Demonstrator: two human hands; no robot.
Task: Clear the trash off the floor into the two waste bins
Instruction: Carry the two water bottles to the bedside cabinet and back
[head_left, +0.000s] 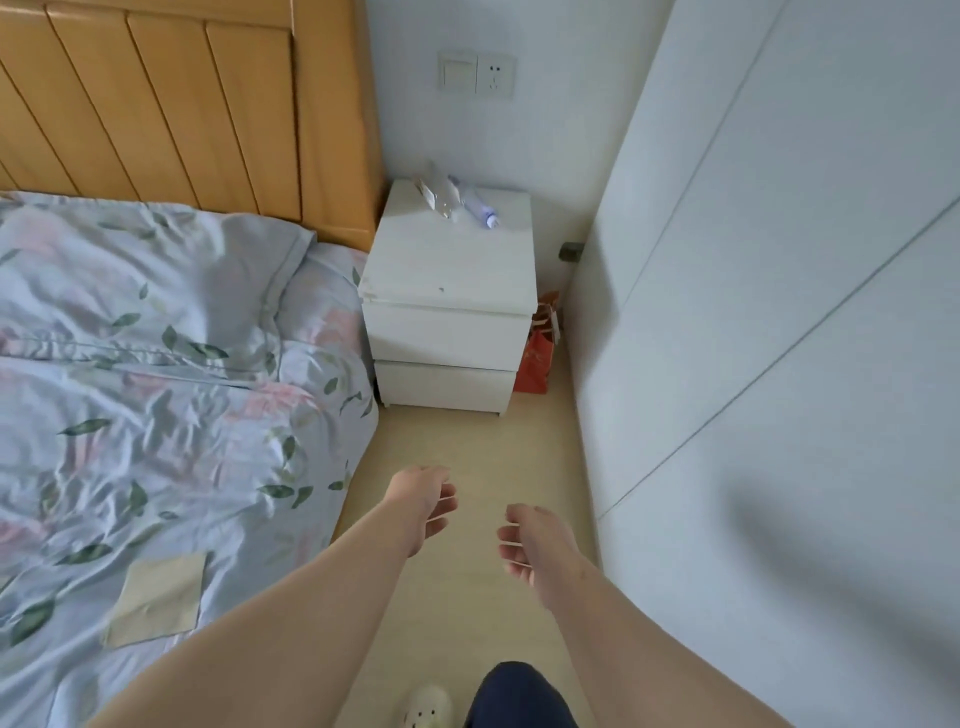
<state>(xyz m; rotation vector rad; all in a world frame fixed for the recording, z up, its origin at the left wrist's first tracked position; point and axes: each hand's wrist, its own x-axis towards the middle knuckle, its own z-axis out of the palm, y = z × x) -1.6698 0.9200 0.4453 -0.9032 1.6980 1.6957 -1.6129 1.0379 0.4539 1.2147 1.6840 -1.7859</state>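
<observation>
– Trash check, folks: what do we actually have on the floor (467, 441)?

– Only thing we spot down there is the red bag (535, 358), wedged between the bench (447, 280) and the wardrobe (779, 312). It looks tucked in there on purpose, so we can't tell if it's trash. Two bottles (457, 202) lie on their sides on the bench, and a paper (156, 597) sits flat on the bed (156, 338). Neither is on the floor.

– And our hands?

– Left hand (423, 506) and right hand (530, 540) are both out in front over bare floor, fingers loosely curled, nothing in them. Reads to us like arms held ready to reach.

– How far's the bag?

– Well ahead of both hands, over on the right hand's side. The bottles are further off, up by the bench's back edge. Bins aren't in view, so we'd guess they're behind us or off to one side.
</observation>
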